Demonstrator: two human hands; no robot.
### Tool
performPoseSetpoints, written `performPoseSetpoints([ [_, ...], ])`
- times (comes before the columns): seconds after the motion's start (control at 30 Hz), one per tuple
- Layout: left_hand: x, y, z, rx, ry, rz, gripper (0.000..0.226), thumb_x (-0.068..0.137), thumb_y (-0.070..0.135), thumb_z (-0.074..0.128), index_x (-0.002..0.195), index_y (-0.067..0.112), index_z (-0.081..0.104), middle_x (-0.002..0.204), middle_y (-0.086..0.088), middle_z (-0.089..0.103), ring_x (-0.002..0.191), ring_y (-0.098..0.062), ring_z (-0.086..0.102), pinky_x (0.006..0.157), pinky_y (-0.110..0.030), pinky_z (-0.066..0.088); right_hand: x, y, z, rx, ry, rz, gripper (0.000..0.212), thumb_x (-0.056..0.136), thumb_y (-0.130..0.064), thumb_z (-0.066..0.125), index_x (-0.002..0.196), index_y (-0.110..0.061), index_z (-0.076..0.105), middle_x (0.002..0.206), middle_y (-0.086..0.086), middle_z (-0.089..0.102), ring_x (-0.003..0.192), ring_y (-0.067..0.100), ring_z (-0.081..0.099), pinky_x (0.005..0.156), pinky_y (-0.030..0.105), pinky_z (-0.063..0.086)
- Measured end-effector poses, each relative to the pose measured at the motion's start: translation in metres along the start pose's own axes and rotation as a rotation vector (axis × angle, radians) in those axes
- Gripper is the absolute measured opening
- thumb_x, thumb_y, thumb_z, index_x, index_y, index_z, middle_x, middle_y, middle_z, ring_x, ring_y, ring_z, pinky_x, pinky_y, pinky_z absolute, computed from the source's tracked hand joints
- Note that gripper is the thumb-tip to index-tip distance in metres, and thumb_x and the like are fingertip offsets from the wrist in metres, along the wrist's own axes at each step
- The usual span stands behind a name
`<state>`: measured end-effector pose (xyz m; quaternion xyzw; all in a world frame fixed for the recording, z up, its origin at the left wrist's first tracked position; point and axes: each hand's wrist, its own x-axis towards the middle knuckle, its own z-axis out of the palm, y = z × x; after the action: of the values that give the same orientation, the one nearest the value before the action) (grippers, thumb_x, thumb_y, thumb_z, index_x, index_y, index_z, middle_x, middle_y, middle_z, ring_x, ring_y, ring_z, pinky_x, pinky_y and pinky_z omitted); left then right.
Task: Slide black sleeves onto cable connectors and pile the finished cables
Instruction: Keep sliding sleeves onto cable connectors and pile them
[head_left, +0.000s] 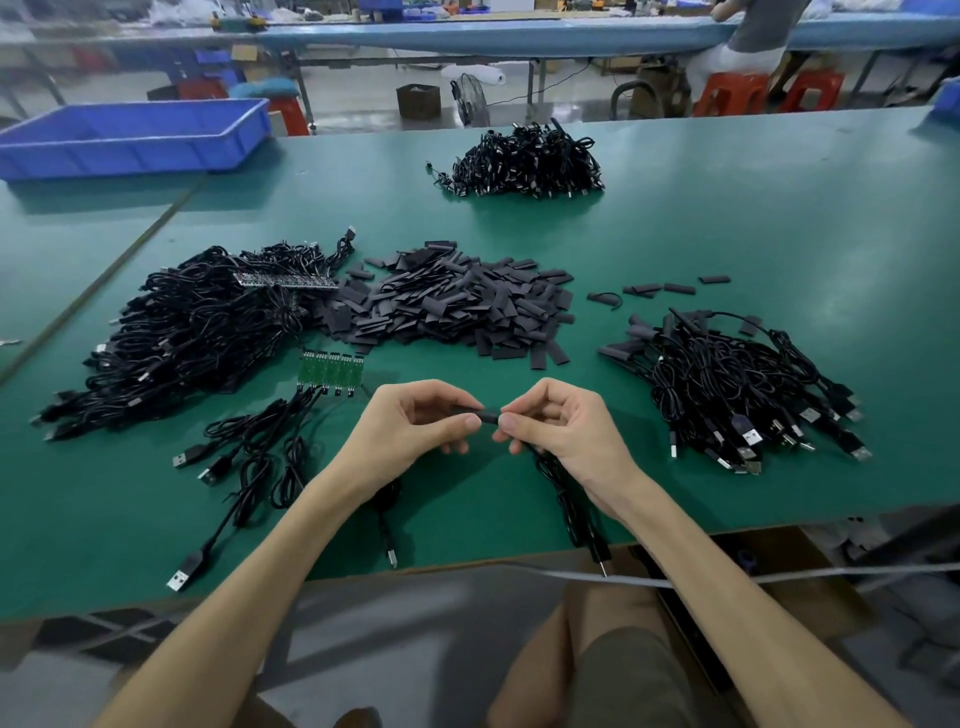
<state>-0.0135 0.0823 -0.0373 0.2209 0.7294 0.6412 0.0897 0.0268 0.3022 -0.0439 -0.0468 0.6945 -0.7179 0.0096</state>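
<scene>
Green table (675, 218) — left hand (410, 423), right hand (563, 423), pinching sleeve (487, 415)

So on the table (727, 218), the sleeve heap (452, 306) sits dead centre, with the left cable pile (197, 332) and the right cable pile (727, 384) either side of it. The far cable pile (524, 161) is behind it. The bin (135, 136) is way back left. The small boards (330, 371) lie just before the heap, with the loose cables (249, 457) in front of them.
</scene>
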Motion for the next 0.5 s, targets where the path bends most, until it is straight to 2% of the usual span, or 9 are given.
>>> performPoseSetpoints([
  [0.1, -0.0013, -0.0012, 0.0017, 0.042, 0.004, 0.017, 0.017, 0.084, 0.017, 0.08, 0.1, 0.011, 0.079, 0.078, -0.009, 0.076, 0.064, -0.017, 0.069, 0.065, -0.022, 0.054, -0.0003, 0.0006, 0.0018, -0.022, -0.02, -0.001, 0.015, 0.086, -0.008, 0.083, 0.091, -0.005, 0.07, 0.084, 0.014, 0.079, 0.065, 0.015, 0.071, 0.06, 0.016, 0.05],
  [0.3, -0.0003, -0.001, 0.0013, -0.009, -0.041, 0.005, 0.018, 0.08, 0.013, 0.082, 0.097, 0.008, 0.081, 0.079, -0.014, 0.076, 0.065, -0.019, 0.071, 0.068, -0.025, 0.058, 0.0005, -0.0012, 0.0035, -0.021, -0.042, -0.009, 0.013, 0.085, -0.002, 0.082, 0.088, -0.001, 0.069, 0.081, 0.016, 0.078, 0.065, 0.015, 0.073, 0.062, 0.019, 0.054],
  [0.5, -0.0005, -0.0017, -0.0029, -0.031, -0.031, -0.018, 0.02, 0.081, 0.022, 0.083, 0.099, 0.014, 0.081, 0.081, -0.015, 0.077, 0.069, -0.021, 0.072, 0.071, -0.027, 0.058, -0.0001, -0.0032, 0.0032, -0.022, -0.034, 0.002, 0.014, 0.085, -0.007, 0.082, 0.09, -0.003, 0.069, 0.082, 0.015, 0.078, 0.064, 0.016, 0.071, 0.061, 0.018, 0.052],
])
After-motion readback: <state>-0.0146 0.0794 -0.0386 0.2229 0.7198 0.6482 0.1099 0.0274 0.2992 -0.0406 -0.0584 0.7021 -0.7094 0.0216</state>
